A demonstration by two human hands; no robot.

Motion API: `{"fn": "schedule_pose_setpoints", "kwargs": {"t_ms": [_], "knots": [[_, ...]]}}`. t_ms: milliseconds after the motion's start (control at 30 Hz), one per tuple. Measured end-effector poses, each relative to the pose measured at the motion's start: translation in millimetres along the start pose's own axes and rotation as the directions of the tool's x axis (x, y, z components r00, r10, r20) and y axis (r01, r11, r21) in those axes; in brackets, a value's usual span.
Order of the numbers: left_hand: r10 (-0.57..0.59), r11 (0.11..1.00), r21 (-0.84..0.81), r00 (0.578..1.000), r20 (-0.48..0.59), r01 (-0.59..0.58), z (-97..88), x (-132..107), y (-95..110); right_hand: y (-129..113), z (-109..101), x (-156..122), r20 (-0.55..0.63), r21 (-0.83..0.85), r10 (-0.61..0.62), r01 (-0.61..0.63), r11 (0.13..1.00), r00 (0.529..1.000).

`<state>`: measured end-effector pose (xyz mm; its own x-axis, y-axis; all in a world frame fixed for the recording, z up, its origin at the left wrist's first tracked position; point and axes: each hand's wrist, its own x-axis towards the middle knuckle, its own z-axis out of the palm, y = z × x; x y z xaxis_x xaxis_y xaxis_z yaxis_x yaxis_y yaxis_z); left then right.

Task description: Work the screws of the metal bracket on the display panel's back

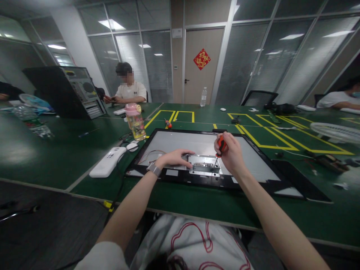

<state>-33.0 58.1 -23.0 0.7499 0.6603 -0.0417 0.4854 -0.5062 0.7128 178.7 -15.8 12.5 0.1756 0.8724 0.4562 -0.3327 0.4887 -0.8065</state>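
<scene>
My right hand (230, 152) is wrapped round a red and black screwdriver (221, 144), its shaft pointing down. The tip meets a metal bracket (206, 168) near its right side. That bracket lies on the lower middle of a flat display panel (174, 140) with a black frame and a silvery back. My left hand (177, 158), with a watch at the wrist, rests at the bracket's left side. Its thumb and fingers are apart, and the thumb touches or nearly touches the bracket's edge.
Left of the panel stand a pink-lidded bottle (135, 122) and a white handheld device (108, 162). Behind are another small red screwdriver (168, 124) and a water bottle (203, 97). A black computer case (67, 92) stands far left; a person (129, 90) sits across the table. A dark flat panel (300, 180) lies right.
</scene>
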Motion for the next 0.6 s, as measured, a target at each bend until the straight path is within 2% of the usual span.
{"fn": "schedule_pose_setpoints", "kwargs": {"t_ms": [167, 400, 600], "knots": [[-0.004, 1.0, 0.001, 1.0, -0.004, 0.004, 0.2, 0.3, -0.3, 1.5, 1.2, 0.2, 0.016, -0.042, 0.022, -0.021, 0.999, 1.0], [-0.003, 1.0, 0.009, 1.0, 0.0, 0.003, -0.6, -0.5, 2.2, -2.8, 7.0, -2.9, 0.049, 0.117, 0.046, -0.051, 0.992, 0.998], [-0.006, 1.0, 0.008, 1.0, 0.002, 0.006, -0.7, -0.9, 1.0, -2.1, 3.0, -2.9, 0.066, 0.053, 0.019, -0.023, 0.998, 0.998]]}}
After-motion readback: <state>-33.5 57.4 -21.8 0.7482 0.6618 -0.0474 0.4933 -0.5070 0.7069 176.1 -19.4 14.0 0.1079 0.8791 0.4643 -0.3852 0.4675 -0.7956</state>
